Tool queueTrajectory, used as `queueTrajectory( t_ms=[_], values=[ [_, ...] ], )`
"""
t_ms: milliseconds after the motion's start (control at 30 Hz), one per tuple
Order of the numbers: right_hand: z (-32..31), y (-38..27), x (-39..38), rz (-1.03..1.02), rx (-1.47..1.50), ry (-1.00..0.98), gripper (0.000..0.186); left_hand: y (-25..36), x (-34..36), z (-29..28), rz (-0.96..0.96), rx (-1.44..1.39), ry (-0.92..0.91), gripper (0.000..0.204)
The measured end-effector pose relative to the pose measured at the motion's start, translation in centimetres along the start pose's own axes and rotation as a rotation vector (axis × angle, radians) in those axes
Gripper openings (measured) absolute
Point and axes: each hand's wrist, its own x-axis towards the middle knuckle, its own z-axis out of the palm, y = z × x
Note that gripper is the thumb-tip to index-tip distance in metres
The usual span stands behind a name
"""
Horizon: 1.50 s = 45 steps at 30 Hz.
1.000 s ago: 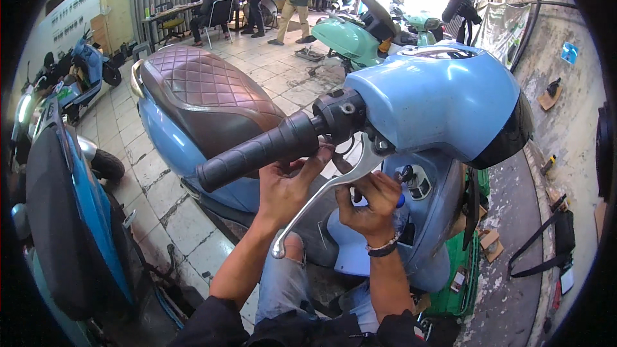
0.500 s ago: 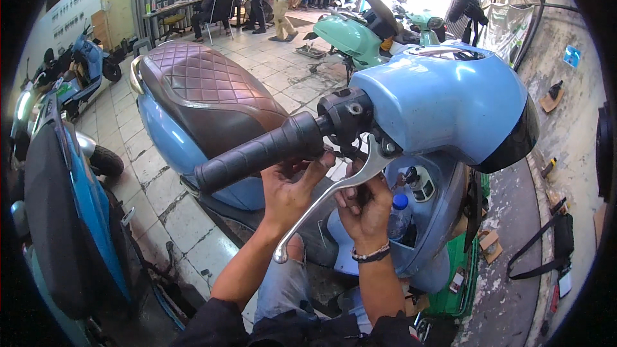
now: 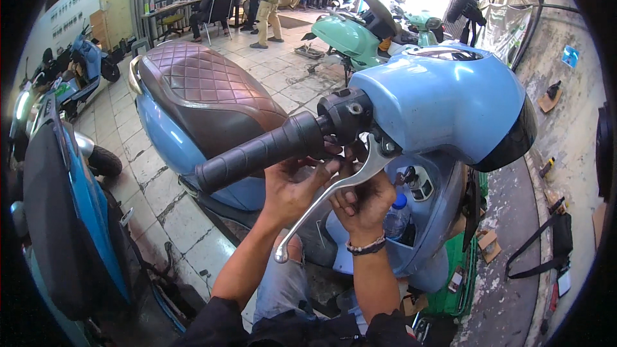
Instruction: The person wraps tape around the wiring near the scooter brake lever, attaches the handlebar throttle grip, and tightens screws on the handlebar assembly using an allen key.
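Both hands work underneath the black handlebar grip (image 3: 260, 151) and switch housing (image 3: 346, 112) of a blue scooter (image 3: 443, 99). My left hand (image 3: 292, 189) is closed, thumb bent toward the fingers, just below the grip's inner end; whatever it pinches is hidden. Behind the silver brake lever (image 3: 331, 196), my right hand (image 3: 366, 202) is closed too, its fingers curled up toward the housing's underside. The lever and grip cover the fingertips of both hands, and I cannot make out what lies between them.
The brown quilted seat (image 3: 202, 80) lies beyond the grip. A clear bottle with a blue cap (image 3: 399, 209) stands in the scooter's front pocket, near the key switch (image 3: 411, 177). Another scooter (image 3: 64, 205) is close on the left. A green crate (image 3: 459, 276) sits at lower right.
My right hand has shifted slightly down, and my left thumb has moved a little right and down under the housing. In the background a standing person has moved left.
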Motion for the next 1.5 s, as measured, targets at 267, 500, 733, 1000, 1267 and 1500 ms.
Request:
queueTrajectory(
  t_ms=[267, 500, 733, 1000, 1267, 1500],
  values=[
    [0.2, 0.0, -0.6, 0.033, 0.228, 0.147, 0.041, -2.3, 0.1, 0.1, 0.193, 0.201, -0.027, 0.027],
    [-0.9, -1.0, -2.1, 0.064, 0.186, 0.232, 0.023, -2.6, -0.2, 1.0, 0.144, 0.057, -0.064, 0.024],
    [-2.3, -1.5, -6.8, -0.001, -0.109, 0.415, 0.036, -3.8, 0.5, 1.1, 0.112, -0.090, -0.092, 0.025],
    [-0.6, -2.4, -11.2, -0.012, -0.552, 0.421, 0.032, -4.3, 2.6, -0.2, 0.006, -0.103, -0.315, 0.027],
    [-0.9, -1.1, -11.8, 0.055, -0.713, 0.515, 0.030, -2.3, 0.2, 3.8, 0.080, -0.116, 0.183, 0.035],
    [-1.5, -0.1, -12.7, 0.119, -0.741, 0.568, 0.027, -0.1, 0.9, 3.6, 0.107, 0.296, 0.167, 0.026]
  ],
)
